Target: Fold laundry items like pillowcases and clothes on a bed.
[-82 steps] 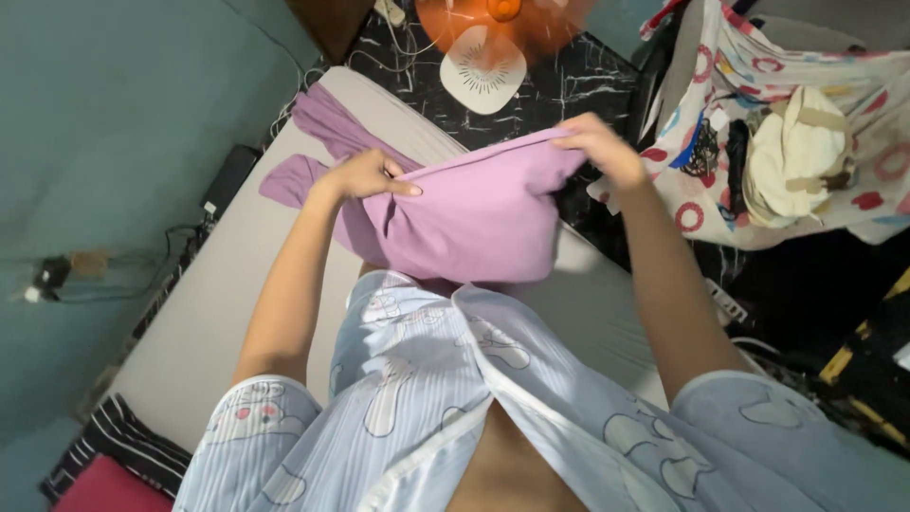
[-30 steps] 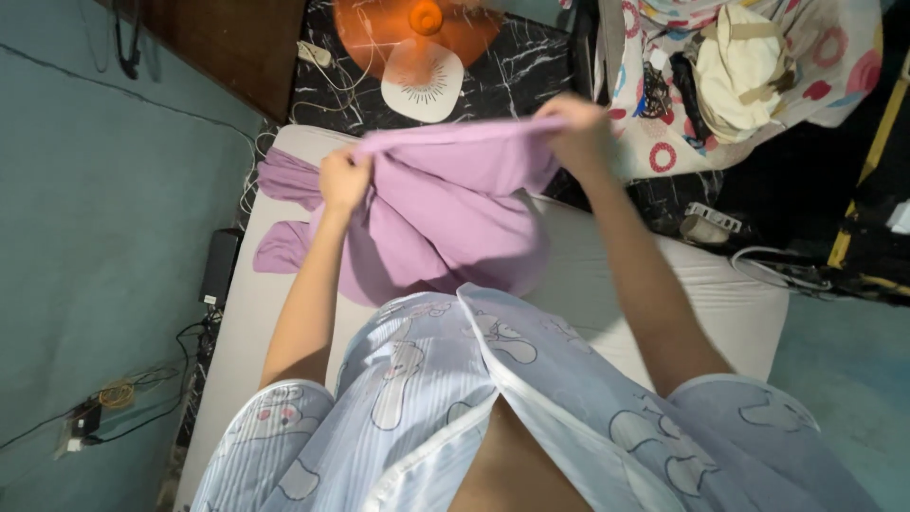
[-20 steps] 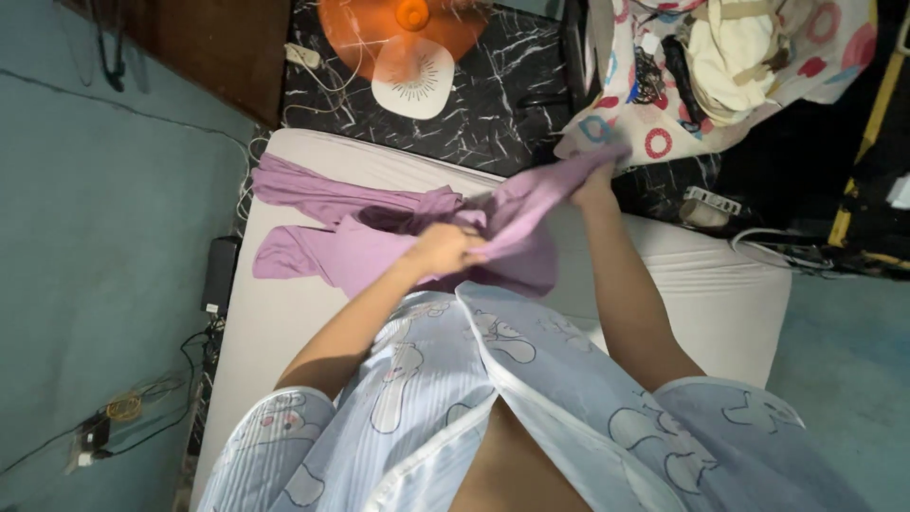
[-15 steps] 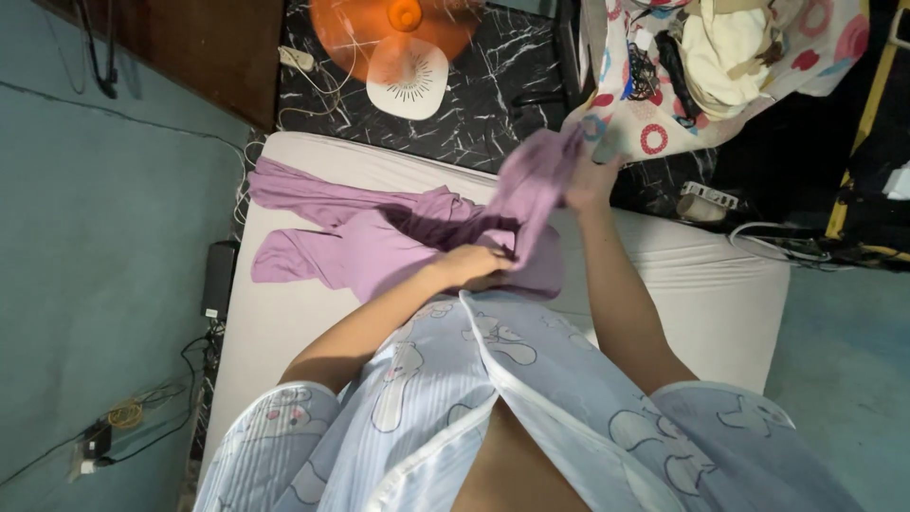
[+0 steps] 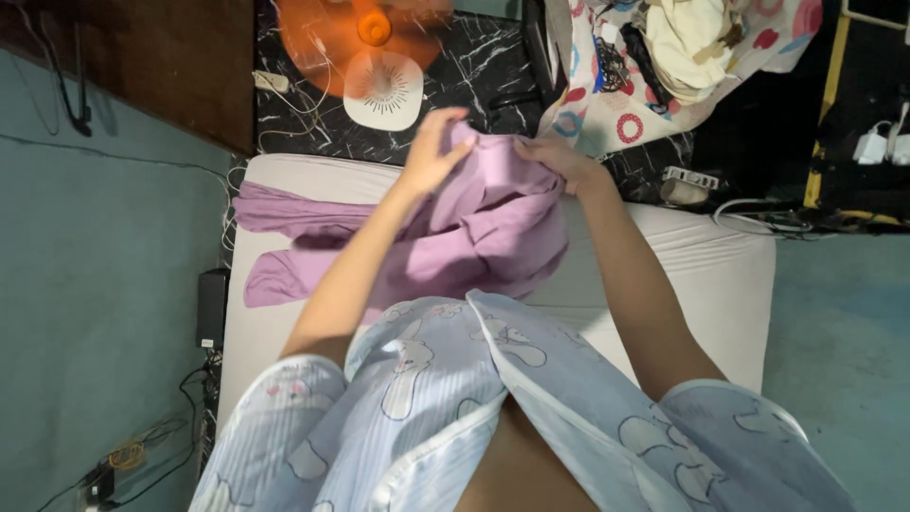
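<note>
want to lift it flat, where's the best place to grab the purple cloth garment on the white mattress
Probably the bunched top edge of the purple cloth garment, where the left hand and right hand already pinch it. Come from above, hands apart: the rest hangs and trails left across the white mattress, so it would drape freely.

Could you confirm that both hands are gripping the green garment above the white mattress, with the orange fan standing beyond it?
Not quite: the garment is purple, not green. The head view shows the left hand and right hand gripping it above the white mattress, with the orange fan standing beyond it.
</note>
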